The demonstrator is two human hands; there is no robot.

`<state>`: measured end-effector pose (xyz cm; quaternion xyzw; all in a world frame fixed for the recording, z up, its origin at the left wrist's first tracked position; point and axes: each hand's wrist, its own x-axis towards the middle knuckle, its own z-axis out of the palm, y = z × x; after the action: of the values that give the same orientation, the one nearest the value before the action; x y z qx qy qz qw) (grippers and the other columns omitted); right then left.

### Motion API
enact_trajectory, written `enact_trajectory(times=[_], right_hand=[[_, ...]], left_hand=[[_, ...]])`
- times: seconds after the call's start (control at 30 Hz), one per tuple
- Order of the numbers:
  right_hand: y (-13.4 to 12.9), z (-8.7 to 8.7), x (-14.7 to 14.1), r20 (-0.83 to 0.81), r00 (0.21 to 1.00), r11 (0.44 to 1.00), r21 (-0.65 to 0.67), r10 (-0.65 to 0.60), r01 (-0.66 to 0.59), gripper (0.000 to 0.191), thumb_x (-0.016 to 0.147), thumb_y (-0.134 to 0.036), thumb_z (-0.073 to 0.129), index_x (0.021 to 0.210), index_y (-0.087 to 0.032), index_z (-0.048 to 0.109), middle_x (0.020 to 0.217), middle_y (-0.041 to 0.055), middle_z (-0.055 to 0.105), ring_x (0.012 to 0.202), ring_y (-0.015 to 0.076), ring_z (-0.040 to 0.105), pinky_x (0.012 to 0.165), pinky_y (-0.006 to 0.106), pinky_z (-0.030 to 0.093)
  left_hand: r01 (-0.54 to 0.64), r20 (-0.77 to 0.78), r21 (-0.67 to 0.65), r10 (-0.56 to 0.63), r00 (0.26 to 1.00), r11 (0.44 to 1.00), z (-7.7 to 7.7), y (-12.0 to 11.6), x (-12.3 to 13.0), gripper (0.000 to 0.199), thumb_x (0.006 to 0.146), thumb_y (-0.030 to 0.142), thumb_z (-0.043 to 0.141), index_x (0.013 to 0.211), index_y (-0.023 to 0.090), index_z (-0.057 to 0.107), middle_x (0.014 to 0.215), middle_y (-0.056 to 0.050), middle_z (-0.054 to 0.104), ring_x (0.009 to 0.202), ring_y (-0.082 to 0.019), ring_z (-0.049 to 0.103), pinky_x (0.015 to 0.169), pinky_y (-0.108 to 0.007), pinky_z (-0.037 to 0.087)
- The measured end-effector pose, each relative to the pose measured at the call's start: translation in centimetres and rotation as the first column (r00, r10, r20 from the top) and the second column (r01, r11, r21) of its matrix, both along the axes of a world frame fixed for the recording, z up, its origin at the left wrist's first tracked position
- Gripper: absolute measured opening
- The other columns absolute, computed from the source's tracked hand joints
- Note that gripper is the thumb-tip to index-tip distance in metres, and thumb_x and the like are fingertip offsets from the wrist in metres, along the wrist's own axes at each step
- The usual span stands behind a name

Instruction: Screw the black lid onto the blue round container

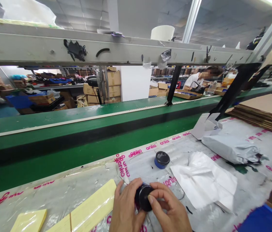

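Hands meet at the bottom edge of the head view, both closed around one small black round part (145, 197). Left hand (124, 206) cups it from the side, fingers wrapped about its body; right hand (167, 206) pinches its front face between thumb and forefinger. Part is held just above the printed plastic sheet (150, 154) that covers the bench.

Landmark: the held part. Just beyond it on the sheet sits a second round piece, black top over a blue base (162, 159), apart from both hands. To the right of the part lies a crumpled white sheet of paper (205, 180); farther right and beyond, a grey poly bag (232, 148) and a stack of flat cardboard (266, 111). To the left of the part, pale yellow pads (94, 203) lie flat. Beyond everything runs the green conveyor (78, 129). A seated person (195, 79) works far across the line.

Judgement on handling: the part looks smooth and small, so the cupping hand should stay firm while the pinching fingers do the fine work, keeping it low over the bench in case it slips.

Writing: the sheet's border repeats "anko" in pink. No label on the black part can be read.
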<state>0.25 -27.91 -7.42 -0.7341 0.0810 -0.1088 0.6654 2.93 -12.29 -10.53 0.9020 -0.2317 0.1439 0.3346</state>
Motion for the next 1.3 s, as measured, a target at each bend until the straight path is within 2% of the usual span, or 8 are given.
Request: enact_trajectory(times=[0.4, 0.6, 0.77, 0.9, 1.0, 1.13, 1.23, 1.3], right_hand=[[0.2, 0.0, 0.0, -0.002, 0.999, 0.999, -0.028, -0.043, 0.043, 0.035, 0.081, -0.055, 0.071, 0.073, -0.021, 0.073, 0.110, 0.0113, 0.068, 0.097, 0.0250, 0.067, 0.073, 0.026, 0.059], [0.4, 0.0, 0.2, -0.022, 0.998, 0.998, 0.018, -0.061, 0.061, 0.035, 0.078, -0.054, 0.073, 0.071, -0.020, 0.071, 0.110, 0.0128, 0.069, 0.098, 0.0262, 0.067, 0.074, 0.027, 0.059], [-0.1, -0.7, 0.3, -0.065, 0.994, 0.985, 0.137, -0.092, 0.100, 0.038, 0.074, -0.056, 0.078, 0.076, -0.019, 0.068, 0.106, 0.0111, 0.071, 0.097, 0.0257, 0.069, 0.076, 0.027, 0.060], [-1.2, -1.9, 0.6, -0.120, 0.992, 0.984, 0.176, 0.047, -0.026, 0.044, 0.082, -0.060, 0.071, 0.097, -0.018, 0.071, 0.112, 0.0128, 0.071, 0.106, 0.0277, 0.067, 0.085, 0.032, 0.060], [-1.6, -2.4, 0.9, -0.168, 0.975, 0.987, 0.094, 0.146, -0.131, 0.052, 0.086, -0.060, 0.067, 0.115, -0.018, 0.067, 0.113, 0.0128, 0.071, 0.107, 0.0278, 0.067, 0.085, 0.033, 0.059], [-1.3, -2.1, 1.3, -0.141, 0.973, 0.981, -0.038, 0.182, -0.189, 0.047, 0.086, -0.060, 0.067, 0.110, -0.019, 0.068, 0.108, 0.0094, 0.071, 0.100, 0.0252, 0.067, 0.080, 0.030, 0.056], [-1.1, -1.6, 1.7, -0.102, 0.978, 0.982, -0.029, 0.181, -0.184, 0.045, 0.089, -0.062, 0.062, 0.105, -0.020, 0.070, 0.105, 0.0074, 0.072, 0.097, 0.0239, 0.067, 0.085, 0.029, 0.055], [-1.1, -1.1, 1.8, -0.117, 0.982, 0.989, -0.013, 0.147, -0.149, 0.049, 0.089, -0.066, 0.060, 0.103, -0.021, 0.072, 0.104, 0.0068, 0.073, 0.088, 0.0228, 0.067, 0.079, 0.029, 0.056]], left_hand=[[0.003, 0.026, -0.010, -0.002, 1.000, 1.000, 0.1, -0.2, 0.0, 0.056, 0.081, 0.014, 0.061, 0.134, 0.024, 0.046, 0.135, -0.010, 0.063, 0.123, -0.029, 0.061, 0.115, -0.058, 0.032], [0.004, 0.029, -0.016, -0.003, 1.000, 1.000, -0.3, -0.2, 0.1, 0.056, 0.081, 0.016, 0.063, 0.135, 0.023, 0.047, 0.134, -0.012, 0.063, 0.122, -0.031, 0.062, 0.116, -0.060, 0.032], [0.011, 0.019, -0.040, -0.010, 1.000, 0.999, -0.3, 0.0, 0.1, 0.057, 0.081, 0.016, 0.062, 0.135, 0.026, 0.045, 0.136, -0.008, 0.062, 0.123, -0.029, 0.061, 0.116, -0.059, 0.031], [0.010, 0.023, -0.049, -0.009, 1.000, 0.999, -0.4, 0.0, 0.0, 0.066, 0.077, 0.013, 0.062, 0.139, 0.027, 0.043, 0.137, -0.006, 0.061, 0.125, -0.029, 0.060, 0.117, -0.058, 0.031], [0.003, 0.015, -0.042, -0.002, 1.000, 0.999, -0.4, 0.2, 0.0, 0.065, 0.078, 0.011, 0.063, 0.138, 0.026, 0.045, 0.137, -0.008, 0.061, 0.125, -0.030, 0.060, 0.117, -0.059, 0.032], [0.035, 0.018, 0.010, -0.035, 0.999, 0.999, -0.1, 0.7, 0.4, 0.063, 0.083, 0.018, 0.072, 0.140, 0.027, 0.045, 0.137, -0.009, 0.061, 0.124, -0.030, 0.060, 0.115, -0.061, 0.037], [0.026, 0.034, 0.033, -0.027, 0.999, 0.999, 0.0, 0.7, 0.6, 0.064, 0.084, 0.026, 0.080, 0.139, 0.027, 0.047, 0.137, -0.009, 0.061, 0.125, -0.032, 0.060, 0.113, -0.059, 0.041], [-0.022, 0.037, 0.026, 0.021, 0.999, 0.999, -0.2, 0.5, 0.6, 0.066, 0.082, 0.028, 0.083, 0.138, 0.028, 0.049, 0.136, -0.009, 0.061, 0.125, -0.032, 0.059, 0.113, -0.059, 0.041]])
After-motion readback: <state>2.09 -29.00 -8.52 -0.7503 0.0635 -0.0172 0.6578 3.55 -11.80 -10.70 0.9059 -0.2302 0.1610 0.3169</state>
